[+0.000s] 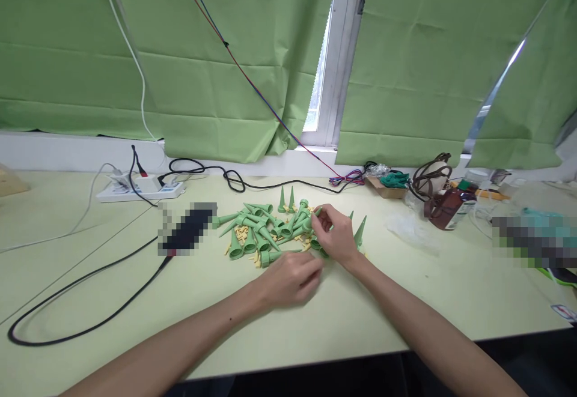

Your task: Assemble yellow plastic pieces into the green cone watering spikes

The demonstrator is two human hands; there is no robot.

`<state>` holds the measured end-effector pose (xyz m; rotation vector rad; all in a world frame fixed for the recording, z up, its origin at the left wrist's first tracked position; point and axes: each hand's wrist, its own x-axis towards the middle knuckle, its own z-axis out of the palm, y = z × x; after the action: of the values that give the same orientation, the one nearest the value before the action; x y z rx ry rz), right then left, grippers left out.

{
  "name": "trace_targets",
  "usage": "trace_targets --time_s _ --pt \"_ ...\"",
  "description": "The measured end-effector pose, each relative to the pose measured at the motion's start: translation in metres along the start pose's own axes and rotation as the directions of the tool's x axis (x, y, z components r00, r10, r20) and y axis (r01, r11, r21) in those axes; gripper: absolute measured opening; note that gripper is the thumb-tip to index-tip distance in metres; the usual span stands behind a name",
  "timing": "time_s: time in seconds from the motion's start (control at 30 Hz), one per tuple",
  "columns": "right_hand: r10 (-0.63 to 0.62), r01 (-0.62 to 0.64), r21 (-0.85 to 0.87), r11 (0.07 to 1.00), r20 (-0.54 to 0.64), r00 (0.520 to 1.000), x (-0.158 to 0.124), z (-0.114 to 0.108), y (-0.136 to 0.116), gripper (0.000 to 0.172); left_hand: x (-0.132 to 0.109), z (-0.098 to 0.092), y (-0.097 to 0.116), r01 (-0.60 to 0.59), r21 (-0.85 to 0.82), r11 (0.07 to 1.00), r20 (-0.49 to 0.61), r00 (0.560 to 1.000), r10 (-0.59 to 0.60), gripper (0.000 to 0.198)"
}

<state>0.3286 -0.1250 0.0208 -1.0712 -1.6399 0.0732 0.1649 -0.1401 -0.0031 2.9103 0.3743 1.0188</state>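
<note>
A pile of green plastic watering spikes (261, 224) lies on the table, many on their sides with hollow ends showing. Small yellow plastic pieces (242, 234) are scattered among them. At the pile's right side, my right hand (334, 233) pinches a green spike (318, 211), its tip showing by the thumb and forefinger. My left hand (295, 277) is curled closed at the pile's front edge, low over the table; whatever its fingers hold is hidden. Two spikes (291, 200) stand upright behind the pile, and another upright spike (360, 233) is right of my right hand.
Left of the pile lies a blurred dark device (189, 229) with a looping black cable (90, 332). A white power strip (140, 190) sits behind it. To the right are a clear plastic bag (412, 232), a brown bottle (453, 206) and a cardboard box (385, 187).
</note>
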Motion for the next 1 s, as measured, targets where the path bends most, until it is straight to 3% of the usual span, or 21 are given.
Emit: trace_targets --time_s 0.07,0.23,0.4,0.67,0.83,1.0 --pt "0.024 -0.024 -0.01 1.0 0.016 1.0 0.003 -0.001 -0.003 0.015 -0.002 0.005 0.003 -0.037 -0.013 0.999 0.067 0.997 0.037 0.014" --pt "0.058 -0.055 -0.041 0.998 0.087 0.995 0.015 0.002 -0.013 0.025 -0.002 0.008 0.003 -0.012 -0.049 0.999 0.091 0.996 0.016 0.017" --pt "0.032 -0.028 -0.084 0.996 0.045 0.998 0.038 0.012 -0.007 0.013 -0.003 0.007 0.0 0.043 -0.049 0.998 0.119 0.992 -0.037 0.016" --pt "0.025 -0.012 -0.125 0.992 0.106 0.994 0.077 0.05 0.009 0.014 -0.003 0.007 0.002 0.072 -0.047 0.996 0.168 0.984 -0.063 0.015" --pt "0.017 0.014 -0.162 0.987 0.187 0.982 0.086 0.075 0.014 0.029 -0.002 0.007 0.003 0.073 -0.048 0.996 0.181 0.981 -0.064 0.015" --pt "0.032 0.017 -0.218 0.976 0.222 0.975 0.089 0.089 0.02 0.03 -0.002 0.007 0.004 0.048 -0.055 0.997 0.174 0.984 -0.038 0.014"
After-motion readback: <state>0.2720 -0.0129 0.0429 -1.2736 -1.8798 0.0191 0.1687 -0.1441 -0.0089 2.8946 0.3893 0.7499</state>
